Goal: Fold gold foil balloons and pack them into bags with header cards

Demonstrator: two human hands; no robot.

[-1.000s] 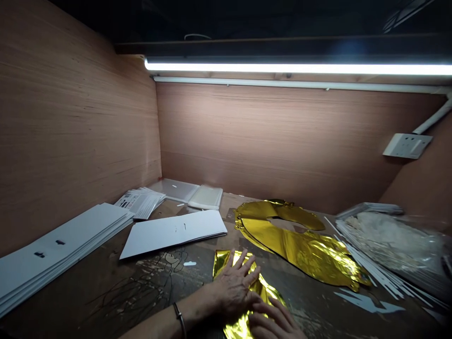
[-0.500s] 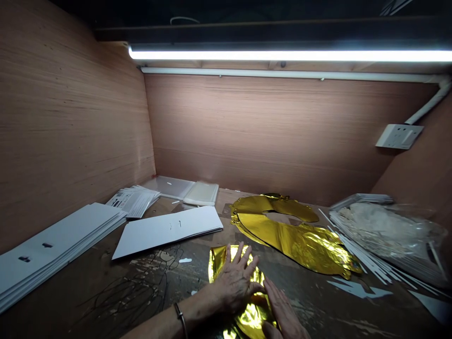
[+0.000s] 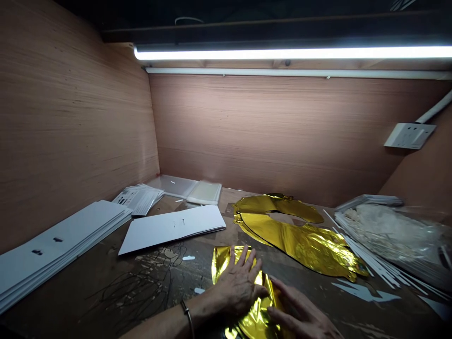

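A folded, uninflated gold foil balloon (image 3: 259, 320) lies on the worktable in front of me. My left hand (image 3: 240, 285) is spread flat on top of it, fingers pointing away and a bracelet on the wrist. At the foil's right edge is my right hand (image 3: 300, 308), its thumb apart from its fingers, touching the foil; part of its fingertips is hard to make out. Beyond my hands, more flat gold foil balloons (image 3: 289, 235) lie in a curved shape with small tabs at their ends.
White cards (image 3: 173, 228) lie behind left, near a taller stack of hole-punched cards (image 3: 67, 230). Printed cards (image 3: 139, 197) and clear plastic sleeves (image 3: 205, 192) rest at the back. On the right are a plastic bag (image 3: 388, 230) and white sticks (image 3: 377, 263). Dark threads (image 3: 141, 287) litter the table (image 3: 88, 310).
My right hand has moved a little to the right, its thumb and fingers now wider apart at the foil's edge. My left hand stays flat on the balloon. The view has shifted slightly.
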